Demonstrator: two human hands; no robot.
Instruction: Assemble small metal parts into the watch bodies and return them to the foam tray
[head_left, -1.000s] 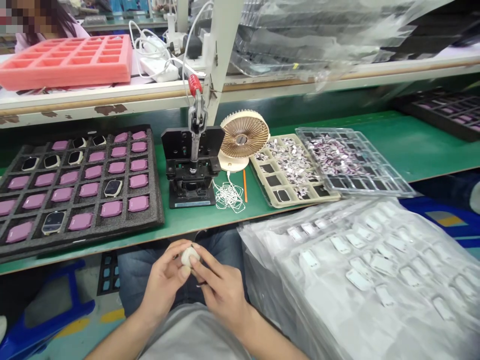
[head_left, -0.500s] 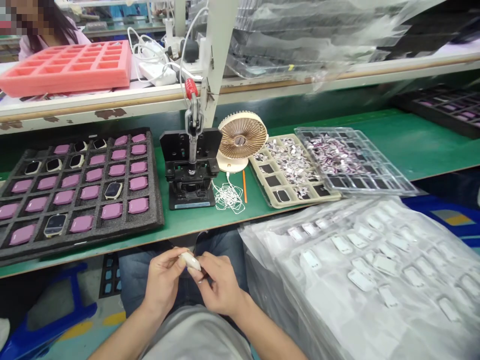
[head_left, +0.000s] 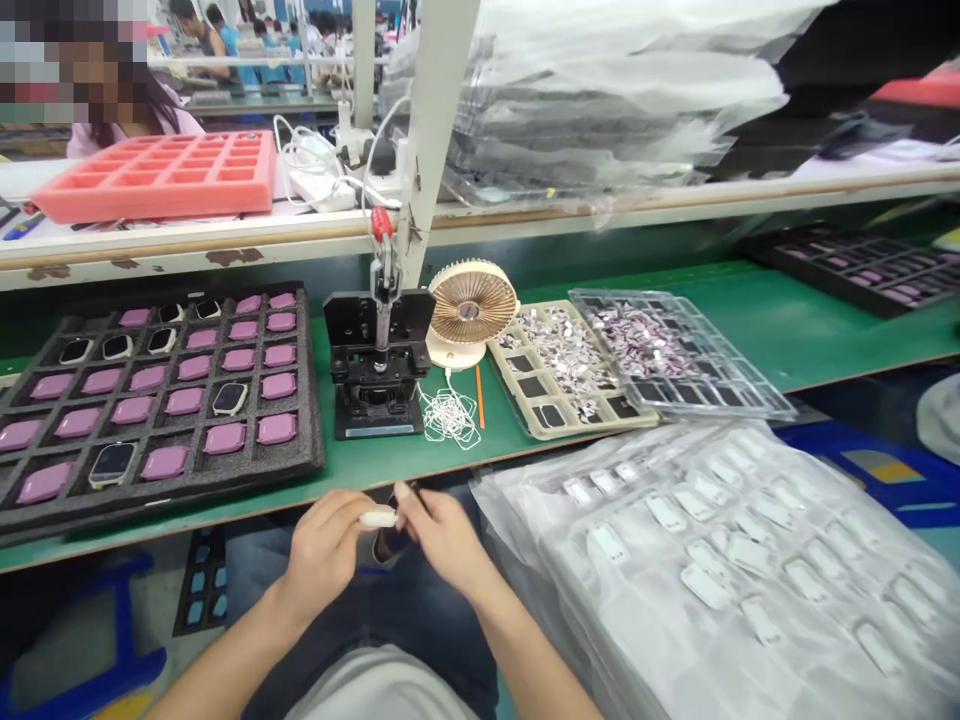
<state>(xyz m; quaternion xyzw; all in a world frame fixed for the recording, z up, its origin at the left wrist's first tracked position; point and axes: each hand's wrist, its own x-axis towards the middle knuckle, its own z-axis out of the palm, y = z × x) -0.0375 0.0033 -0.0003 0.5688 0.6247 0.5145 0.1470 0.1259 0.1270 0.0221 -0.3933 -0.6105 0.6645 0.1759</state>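
Observation:
In my left hand (head_left: 326, 545) a small cream-white watch case (head_left: 377, 516) is pinched edge-on between thumb and fingers, above my lap and just in front of the bench edge. My right hand (head_left: 442, 535) is at the case's right end, its fingers drawn together; a dark sliver shows among them, too small to name. Whether those fingertips grip the case is unclear. Beyond my left hand lies a black foam tray (head_left: 315, 440) of purple watch-shaped pieces (head_left: 165, 462) and several cream watches with dark screens (head_left: 112, 464).
A black toggle press (head_left: 379, 370) with a red handle stands on the green bench, beside a fan (head_left: 471, 310), a tangled white cable (head_left: 450, 418) and an orange stick (head_left: 481, 398). Trays of small parts (head_left: 499, 365) lie rightward. Plastic-covered trays (head_left: 600, 640) of white cases rise at my right.
The view has tilted up a little. The watch case has turned flatter and edge-on; my right hand's fingers have shifted toward its right end, while my left hand still holds it.

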